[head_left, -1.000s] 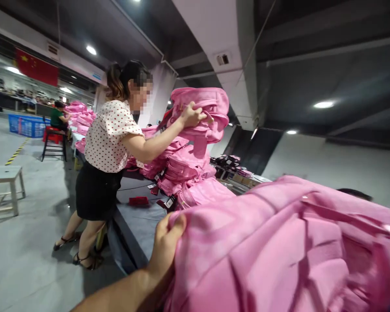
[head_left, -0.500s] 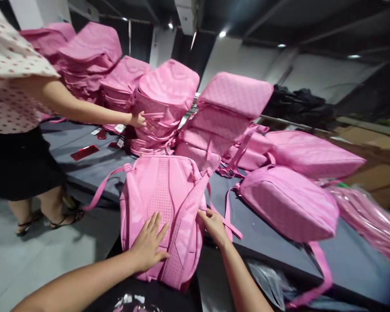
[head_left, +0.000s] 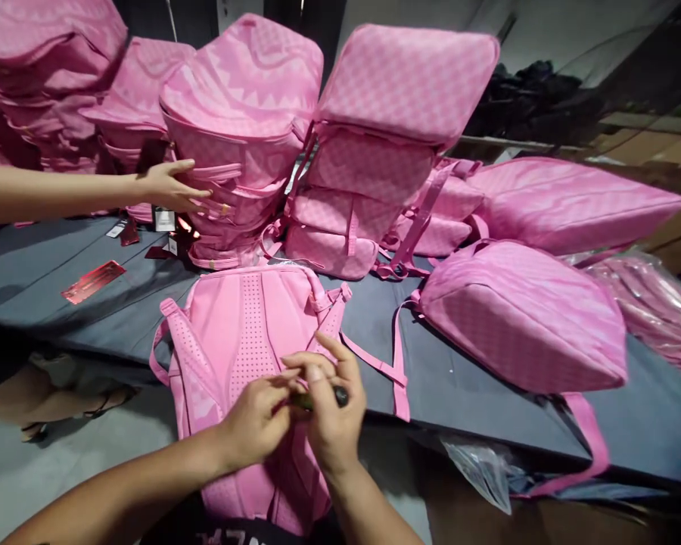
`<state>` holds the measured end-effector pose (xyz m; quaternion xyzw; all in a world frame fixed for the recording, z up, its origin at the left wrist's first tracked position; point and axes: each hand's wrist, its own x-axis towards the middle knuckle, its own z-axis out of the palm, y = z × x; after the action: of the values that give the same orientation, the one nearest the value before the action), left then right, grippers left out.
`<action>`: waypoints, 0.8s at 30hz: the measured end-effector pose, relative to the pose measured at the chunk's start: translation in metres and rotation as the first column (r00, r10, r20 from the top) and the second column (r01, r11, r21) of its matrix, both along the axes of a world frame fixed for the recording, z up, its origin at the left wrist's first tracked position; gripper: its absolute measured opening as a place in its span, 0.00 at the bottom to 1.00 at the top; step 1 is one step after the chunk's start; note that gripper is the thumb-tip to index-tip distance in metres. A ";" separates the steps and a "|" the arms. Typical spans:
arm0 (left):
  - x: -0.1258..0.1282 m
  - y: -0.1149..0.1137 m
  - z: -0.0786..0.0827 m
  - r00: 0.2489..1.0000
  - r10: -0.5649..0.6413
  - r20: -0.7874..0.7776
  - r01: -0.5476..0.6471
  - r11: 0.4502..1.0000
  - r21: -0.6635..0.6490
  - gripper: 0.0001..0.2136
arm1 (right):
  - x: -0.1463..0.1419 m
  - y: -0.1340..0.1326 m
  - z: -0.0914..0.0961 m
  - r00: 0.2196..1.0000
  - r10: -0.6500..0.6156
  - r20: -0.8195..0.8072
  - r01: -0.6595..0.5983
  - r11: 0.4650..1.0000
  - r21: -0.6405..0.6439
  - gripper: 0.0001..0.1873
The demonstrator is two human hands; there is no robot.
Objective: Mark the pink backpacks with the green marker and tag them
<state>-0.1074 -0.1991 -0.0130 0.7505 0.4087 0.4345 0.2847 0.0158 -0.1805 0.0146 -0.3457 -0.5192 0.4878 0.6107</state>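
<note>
Our right hand grips a dark-ended tool, our left hand pinches its other end; unsteadied by either, the pink backpack overhanging the near edge of the table could slip.

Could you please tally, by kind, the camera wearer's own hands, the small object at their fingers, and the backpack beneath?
Bare hands, left hand and right hand: 2
Small black-ended object: 1
Pink fabric backpack with a perforated back panel: 1
Total: 4
</note>
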 end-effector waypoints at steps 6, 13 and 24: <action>-0.081 0.022 0.001 0.901 0.254 -0.351 -0.207 0.964 0.165 0.08 | -0.023 0.034 -0.053 0.847 0.237 0.475 -0.258 0.966 -0.023 0.22; -0.034 0.146 0.006 0.681 0.104 -0.725 0.298 0.865 0.405 0.13 | 0.030 0.026 -0.087 0.560 -0.292 0.775 -0.209 0.856 0.473 0.36; 0.012 0.162 -0.002 0.557 -0.119 -0.822 0.542 0.802 0.251 0.20 | 0.057 0.006 -0.115 0.644 -0.530 0.551 0.189 0.809 0.557 0.29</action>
<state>-0.0951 -0.0374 -0.0147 0.9717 0.2147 0.0919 -0.0343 0.0723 -0.1742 -0.1007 -0.4478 -0.7222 0.0548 0.5242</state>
